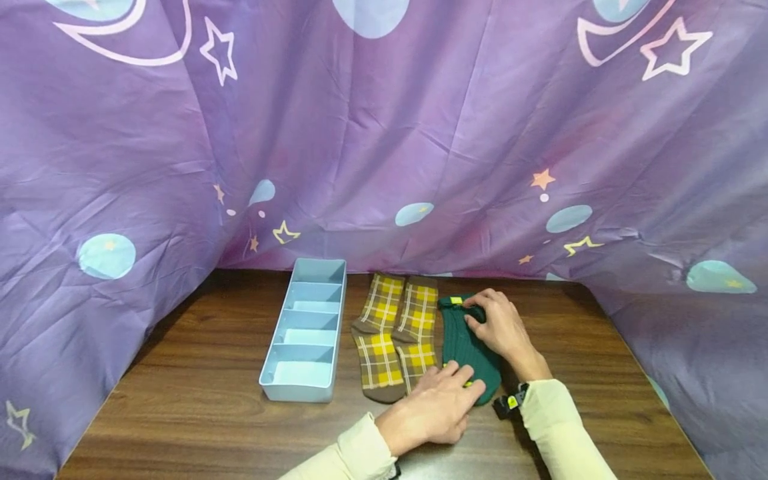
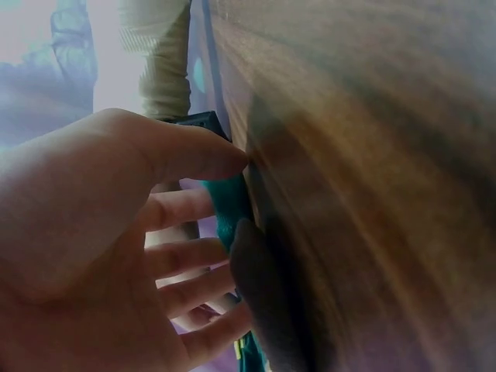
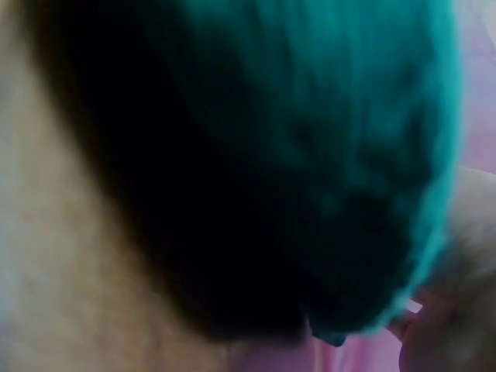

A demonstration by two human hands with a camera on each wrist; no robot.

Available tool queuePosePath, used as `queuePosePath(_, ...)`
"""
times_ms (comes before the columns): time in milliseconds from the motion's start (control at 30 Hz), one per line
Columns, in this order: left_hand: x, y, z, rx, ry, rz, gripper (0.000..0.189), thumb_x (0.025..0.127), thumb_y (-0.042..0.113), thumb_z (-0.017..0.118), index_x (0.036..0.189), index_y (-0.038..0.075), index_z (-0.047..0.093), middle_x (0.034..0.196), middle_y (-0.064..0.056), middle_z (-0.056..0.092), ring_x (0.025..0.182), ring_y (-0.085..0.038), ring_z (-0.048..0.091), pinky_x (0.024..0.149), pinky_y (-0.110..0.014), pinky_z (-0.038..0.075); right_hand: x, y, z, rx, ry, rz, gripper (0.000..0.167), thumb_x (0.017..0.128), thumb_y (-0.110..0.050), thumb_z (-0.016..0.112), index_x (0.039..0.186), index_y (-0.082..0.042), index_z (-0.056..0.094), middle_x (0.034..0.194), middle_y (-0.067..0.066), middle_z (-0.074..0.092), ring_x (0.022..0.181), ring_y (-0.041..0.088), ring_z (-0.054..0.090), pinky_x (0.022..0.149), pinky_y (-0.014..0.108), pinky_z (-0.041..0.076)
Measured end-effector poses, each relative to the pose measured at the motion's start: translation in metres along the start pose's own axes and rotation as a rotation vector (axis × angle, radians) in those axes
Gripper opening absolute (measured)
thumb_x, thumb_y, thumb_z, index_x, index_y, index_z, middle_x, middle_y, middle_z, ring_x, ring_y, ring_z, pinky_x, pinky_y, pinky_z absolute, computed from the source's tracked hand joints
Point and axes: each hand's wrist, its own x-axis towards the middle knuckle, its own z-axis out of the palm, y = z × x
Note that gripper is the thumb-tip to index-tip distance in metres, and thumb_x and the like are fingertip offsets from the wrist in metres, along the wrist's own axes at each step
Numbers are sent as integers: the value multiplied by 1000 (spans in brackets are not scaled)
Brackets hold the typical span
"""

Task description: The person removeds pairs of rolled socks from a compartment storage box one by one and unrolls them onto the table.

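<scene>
A dark green ribbed sock [image 1: 467, 343] with small yellow marks lies flat on the right of the table. At its far end, my right hand [image 1: 504, 327] pinches the bunched cuff between thumb and fingers. My left hand [image 1: 435, 403] rests over the near part of the sock, its fingers loosely extended and partly hiding it. In the left wrist view the fingers [image 2: 186, 256] reach toward the green fabric [image 2: 229, 205]. The right wrist view is filled by the blurred green sock [image 3: 333, 155]. Beside it lies a pair of yellow-and-brown plaid socks [image 1: 381, 360].
Left of the plaid socks stands a light blue tray [image 1: 332, 393] with several compartments in a row. A purple curtain [image 1: 384, 153] with stars and moons hangs behind and at both sides of the brown wooden table [image 1: 198, 400].
</scene>
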Motion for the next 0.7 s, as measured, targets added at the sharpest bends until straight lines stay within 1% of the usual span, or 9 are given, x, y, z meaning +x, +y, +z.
queuePosePath(167, -1, 2, -3, 16, 2, 6, 35, 97, 35, 75, 129, 30, 62, 126, 9, 61, 109, -12, 57, 80, -30, 53, 5, 2, 1, -32, -9, 47, 29, 86, -12, 87, 114, -9, 78, 120, 15, 73, 115, 42, 65, 91, 61, 50)
queuePosePath(300, -2, 2, -3, 27, 6, 11, 35, 97, 36, 75, 129, 30, 62, 125, 9, 61, 109, -12, 58, 79, -29, 52, 7, 3, 2, -46, -12, 61, 26, 90, -12, 83, 115, -8, 78, 121, 15, 72, 116, 42, 64, 93, 62, 51)
queuePosePath(367, -2, 2, -3, 25, 8, 13, 35, 96, 36, 76, 128, 30, 62, 125, 9, 61, 109, -12, 58, 79, -29, 52, 7, 3, 3, -48, -8, 66, 24, 90, -11, 83, 114, -8, 79, 116, 15, 70, 113, 41, 64, 92, 60, 51)
queuePosePath(500, -2, 2, -3, 17, 8, 14, 37, 95, 36, 77, 129, 30, 62, 126, 8, 61, 109, -12, 57, 79, -28, 51, 9, 1, 3, -42, -2, 100, 18, 91, -10, 81, 108, -10, 75, 99, 10, 66, 93, 31, 64, 77, 50, 52)
queuePosePath(567, -2, 2, -3, 16, 4, 11, 38, 95, 36, 77, 130, 30, 61, 127, 8, 61, 109, -12, 57, 79, -28, 51, 10, 0, 2, -32, -7, 125, 15, 92, -10, 79, 105, -12, 71, 94, 7, 67, 86, 26, 64, 72, 47, 51)
queuePosePath(633, -2, 3, -3, 21, 5, 6, 40, 95, 37, 78, 130, 30, 61, 127, 8, 60, 110, -12, 57, 80, -28, 51, 10, -1, 2, -17, -11, 145, 13, 94, -9, 76, 104, -13, 69, 95, 6, 71, 86, 25, 68, 72, 48, 54)
queuePosePath(700, -2, 3, -2, 30, 9, -1, 41, 93, 38, 79, 130, 30, 61, 127, 9, 60, 110, -12, 57, 80, -28, 51, 10, -2, 1, -4, -15, 153, 12, 95, -9, 74, 105, -13, 70, 101, 7, 75, 93, 29, 73, 76, 53, 57)
